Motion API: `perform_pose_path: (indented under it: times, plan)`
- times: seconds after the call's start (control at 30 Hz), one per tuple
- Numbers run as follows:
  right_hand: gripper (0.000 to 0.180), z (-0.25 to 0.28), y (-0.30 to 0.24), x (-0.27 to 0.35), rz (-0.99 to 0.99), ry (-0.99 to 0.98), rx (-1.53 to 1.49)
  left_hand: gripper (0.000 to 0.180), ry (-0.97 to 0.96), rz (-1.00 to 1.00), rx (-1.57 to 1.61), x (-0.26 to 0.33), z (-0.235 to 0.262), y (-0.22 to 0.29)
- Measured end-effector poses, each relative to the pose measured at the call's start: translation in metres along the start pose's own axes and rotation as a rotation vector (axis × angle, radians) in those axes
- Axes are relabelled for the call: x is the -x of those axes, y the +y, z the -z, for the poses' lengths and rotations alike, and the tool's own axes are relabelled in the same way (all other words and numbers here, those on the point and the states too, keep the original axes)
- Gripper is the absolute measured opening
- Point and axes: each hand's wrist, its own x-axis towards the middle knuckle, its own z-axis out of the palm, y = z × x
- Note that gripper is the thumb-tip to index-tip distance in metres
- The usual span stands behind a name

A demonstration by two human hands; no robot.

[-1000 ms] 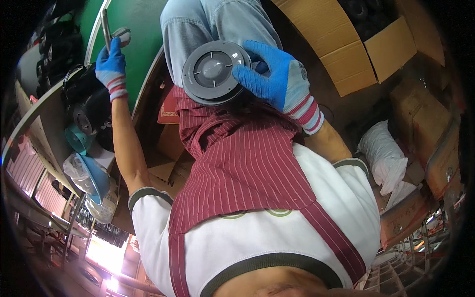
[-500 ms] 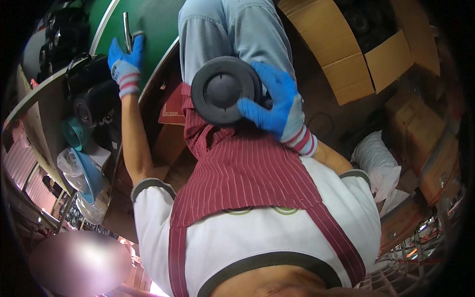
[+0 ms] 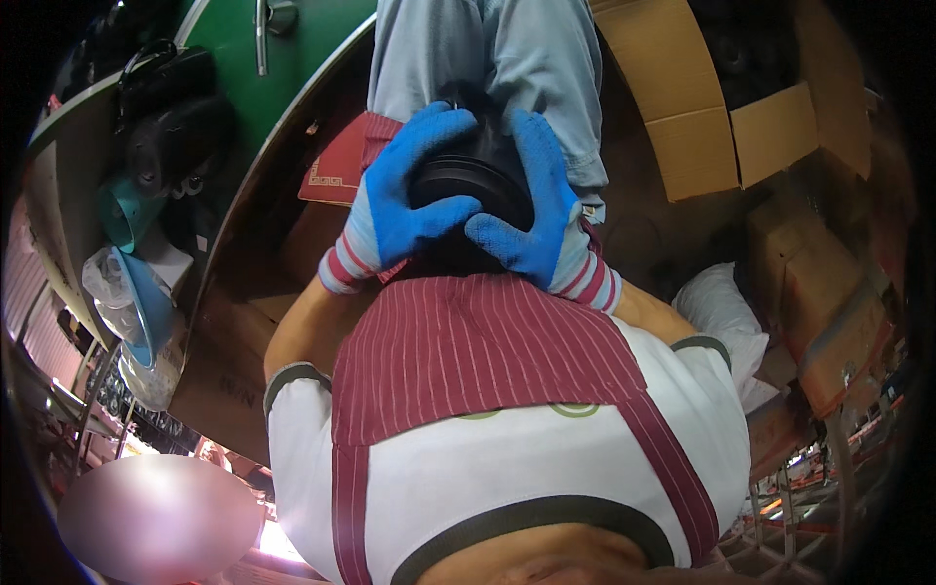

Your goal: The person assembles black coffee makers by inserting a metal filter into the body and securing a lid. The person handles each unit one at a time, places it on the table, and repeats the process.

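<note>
Over my lap, both hands in blue-coated gloves hold a black cylindrical speaker (image 3: 472,183) from either side. My left hand (image 3: 409,190) curves round its left side, with the thumb across the near part. My right hand (image 3: 539,210) grips the opposite side, thumb pointing inward. The speaker is tilted, so its ridged round rim shows between the hands. Its far part is dark and blurred against my jeans. A silver metal rod (image 3: 261,39) lies on the green tabletop (image 3: 317,44), beyond my left hand.
More black speakers (image 3: 175,141) with handles stand on the left. Teal plastic pieces (image 3: 146,302) and clear bags are below them. An open cardboard box (image 3: 682,127) holding dark items is at far right, with a white sack (image 3: 721,312) nearer. A red patterned box (image 3: 336,166) sits under the table edge.
My left hand has left the metal rod on the green table and come to the speaker. The speaker has turned, its domed end no longer facing up. My right hand stays on it.
</note>
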Motion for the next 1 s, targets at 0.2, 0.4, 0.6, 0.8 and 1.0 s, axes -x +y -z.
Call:
perform_pose_path:
  times: [0.2,0.4,0.6,0.8,1.0]
  plan:
    - [0.089,-0.004,0.003,0.0,0.08,-0.075,0.101,0.063,-0.078,0.017,0.091,-0.002,0.006,-0.013]
    - [0.081,0.001,0.001,-0.006,0.072,-0.074,0.182,0.052,-0.014,0.01,0.103,-0.007,-0.002,-0.007]
    - [0.081,0.003,0.005,-0.004,0.089,-0.062,0.245,0.051,0.063,-0.05,0.082,-0.009,-0.011,-0.011]
    - [0.08,0.012,0.026,-0.018,0.074,-0.065,0.051,0.049,0.114,0.036,0.084,-0.023,-0.015,0.002]
    - [0.065,0.046,0.023,-0.037,-0.114,0.036,-0.303,0.074,0.153,-0.129,0.567,-0.033,-0.025,-0.022]
